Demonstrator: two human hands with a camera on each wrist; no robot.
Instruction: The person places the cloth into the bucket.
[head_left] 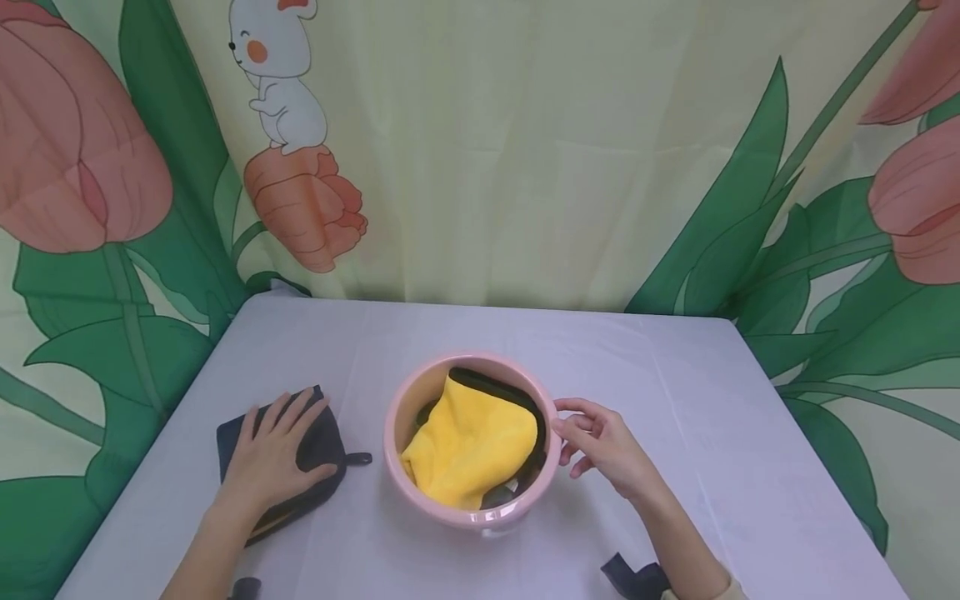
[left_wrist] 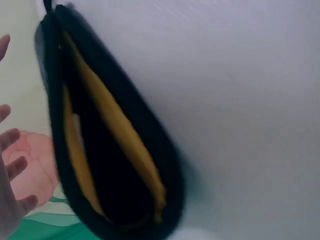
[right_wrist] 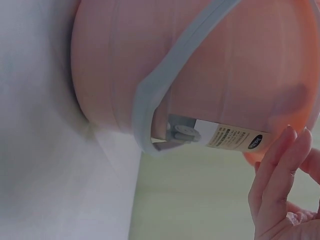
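A pink bucket (head_left: 397,483) stands in the middle of the table, holding a yellow cloth (head_left: 476,437) with a dark edge and other dark items partly hidden under it. My right hand (head_left: 603,442) touches the bucket's right rim with its fingertips, and the right wrist view shows these fingers (right_wrist: 282,170) against the outer wall. To the left lies a dark pouch (head_left: 318,450) with a small loop. My left hand (head_left: 273,462) rests on it, fingers spread. In the left wrist view the pouch (left_wrist: 165,165) gapes, its yellow lining visible.
A pale grey handle (right_wrist: 165,75) and a paper label (right_wrist: 235,137) are on the bucket's side. White cloth covers the table (head_left: 637,358). A printed curtain (head_left: 510,150) hangs behind it. Dark straps (head_left: 637,577) show near the right forearm.
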